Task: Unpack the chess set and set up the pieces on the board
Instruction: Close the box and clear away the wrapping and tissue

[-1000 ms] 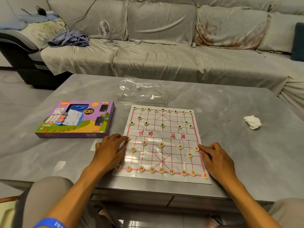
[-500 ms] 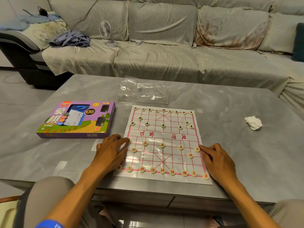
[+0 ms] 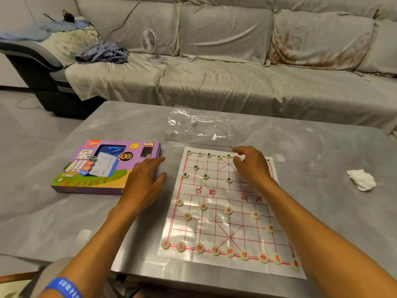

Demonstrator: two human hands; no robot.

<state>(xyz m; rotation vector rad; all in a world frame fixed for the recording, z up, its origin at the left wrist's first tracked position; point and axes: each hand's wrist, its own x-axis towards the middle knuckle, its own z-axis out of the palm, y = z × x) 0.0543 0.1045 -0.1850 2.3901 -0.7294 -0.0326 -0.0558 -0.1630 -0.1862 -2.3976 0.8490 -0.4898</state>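
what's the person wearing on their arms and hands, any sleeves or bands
Both forearms are bare, with no sleeves in view. The left wrist carries a blue wristband with white markings too small to read. The left hand and right hand show no gloves; no rings or watch are visible.

A paper board (image 3: pixel 217 211) with red grid lines lies at the centre of the grey counter (image 3: pixel 322 201). Red-marked pieces (image 3: pixel 229 252) line its near edge, dark-marked pieces (image 3: pixel 208 155) its far edge. The right hand (image 3: pixel 252 166) hovers over the far right rows, fingers loosely curled. The left hand (image 3: pixel 146 181) lies flat between the board and the purple box (image 3: pixel 96 166) at left. A clear plastic bag (image 3: pixel 199 125) lies beyond the board; a crumpled tissue (image 3: pixel 362 180) sits at right.
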